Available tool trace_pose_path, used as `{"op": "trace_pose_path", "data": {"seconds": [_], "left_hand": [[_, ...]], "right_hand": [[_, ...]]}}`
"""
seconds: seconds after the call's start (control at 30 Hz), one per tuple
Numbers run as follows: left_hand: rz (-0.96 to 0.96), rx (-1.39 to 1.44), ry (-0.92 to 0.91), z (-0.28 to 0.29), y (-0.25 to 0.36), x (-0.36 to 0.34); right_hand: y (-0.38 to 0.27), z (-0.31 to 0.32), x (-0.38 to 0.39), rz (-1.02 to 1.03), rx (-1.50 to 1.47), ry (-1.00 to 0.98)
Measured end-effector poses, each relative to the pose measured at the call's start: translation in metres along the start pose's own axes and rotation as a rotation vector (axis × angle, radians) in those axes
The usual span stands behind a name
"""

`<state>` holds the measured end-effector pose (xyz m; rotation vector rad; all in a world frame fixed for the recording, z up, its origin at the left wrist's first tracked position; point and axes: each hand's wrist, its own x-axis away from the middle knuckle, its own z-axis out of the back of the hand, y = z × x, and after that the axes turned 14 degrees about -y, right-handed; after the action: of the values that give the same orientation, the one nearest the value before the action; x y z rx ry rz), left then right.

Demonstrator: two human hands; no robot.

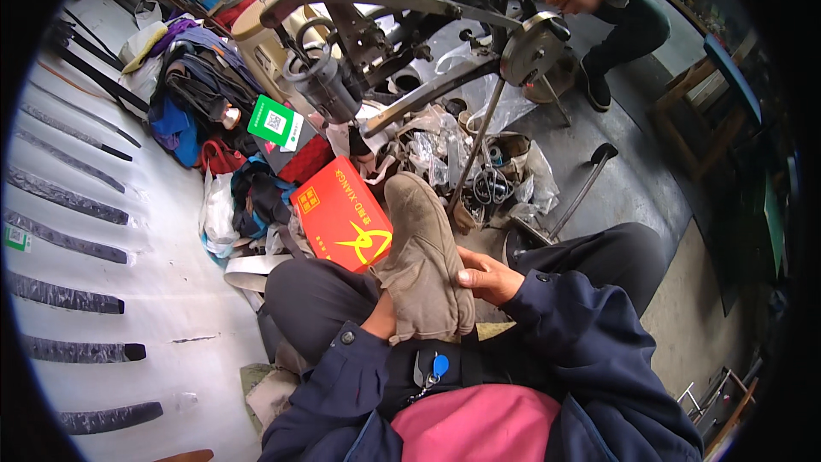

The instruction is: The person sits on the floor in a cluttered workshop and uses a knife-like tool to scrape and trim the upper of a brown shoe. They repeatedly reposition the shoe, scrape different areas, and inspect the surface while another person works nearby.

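A grey-brown, suede-looking ankle boot [419,239] is held up over my lap, its toe pointing away from me and its shaft toward me. My left hand [381,318] meets the boot at its left side near the shaft; its fingers are hidden in or behind the boot, so their pose does not show. From the right, my right hand [492,278] grips the boot's heel side, thumb on the near face and the other fingers partly out of sight. A red shoe box [345,216] lies just beyond the boot to the left.
Ahead stands a metal sewing machine [385,21] with a handwheel [532,49]. Scissors [492,186] lie among scraps and plastic bags below it. Left are a green code card [274,123] and piled bags [201,77]. Another person [629,8] sits at far right, hands together.
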<state>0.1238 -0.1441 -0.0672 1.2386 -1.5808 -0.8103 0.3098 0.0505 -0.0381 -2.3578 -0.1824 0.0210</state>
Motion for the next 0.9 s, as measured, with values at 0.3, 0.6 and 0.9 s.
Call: {"op": "trace_pose_path", "data": {"seconds": [0.3, 0.6, 0.9], "left_hand": [[-0.132, 0.155, 0.051, 0.066, -0.111, -0.001], [-0.163, 0.179, 0.226, 0.018, -0.118, -0.01], [-0.061, -0.217, 0.044, 0.021, -0.072, 0.009]], "right_hand": [[-0.006, -0.013, -0.002, -0.069, -0.046, 0.108], [0.002, -0.008, -0.011, -0.109, 0.145, 0.393], [0.002, -0.002, -0.008, -0.082, -0.012, 0.372]]}}
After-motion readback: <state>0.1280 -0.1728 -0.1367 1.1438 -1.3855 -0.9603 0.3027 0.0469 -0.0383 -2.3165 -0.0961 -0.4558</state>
